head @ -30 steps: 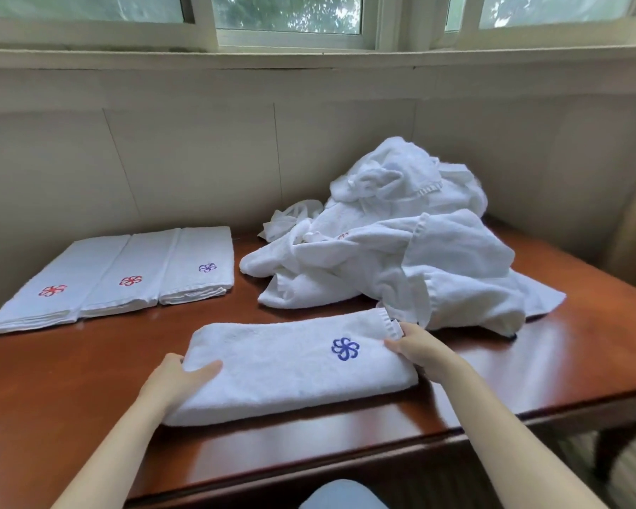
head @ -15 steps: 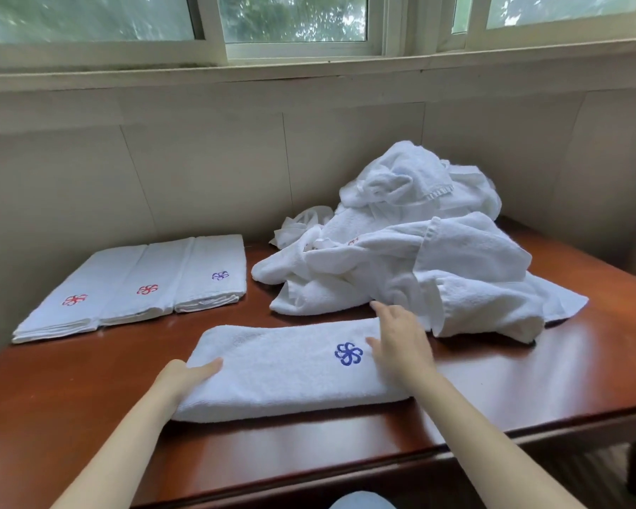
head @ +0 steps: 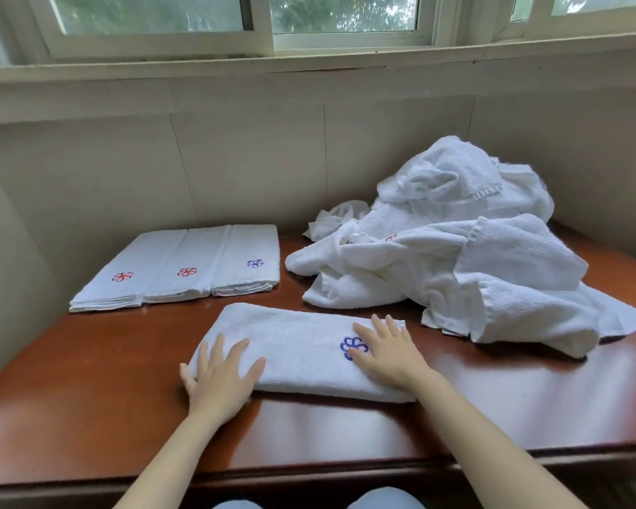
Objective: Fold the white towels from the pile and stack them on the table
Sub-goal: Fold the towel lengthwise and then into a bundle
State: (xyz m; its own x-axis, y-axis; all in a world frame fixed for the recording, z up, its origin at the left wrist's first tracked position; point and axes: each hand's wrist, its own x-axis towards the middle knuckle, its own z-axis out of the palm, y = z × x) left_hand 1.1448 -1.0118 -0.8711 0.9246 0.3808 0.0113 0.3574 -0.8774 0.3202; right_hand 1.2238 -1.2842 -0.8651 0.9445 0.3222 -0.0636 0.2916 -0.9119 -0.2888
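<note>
The folded white towel (head: 298,347), blue emblem up, lies flat at the counter (head: 89,398) front. Crumpled towel pile (head: 456,259) rear right; three folded towels (head: 184,266) rear left.

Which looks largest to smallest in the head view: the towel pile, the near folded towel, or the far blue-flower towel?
1. towel pile
2. near folded towel
3. far blue-flower towel; it lies farther back, so its true size is unsure.
</note>
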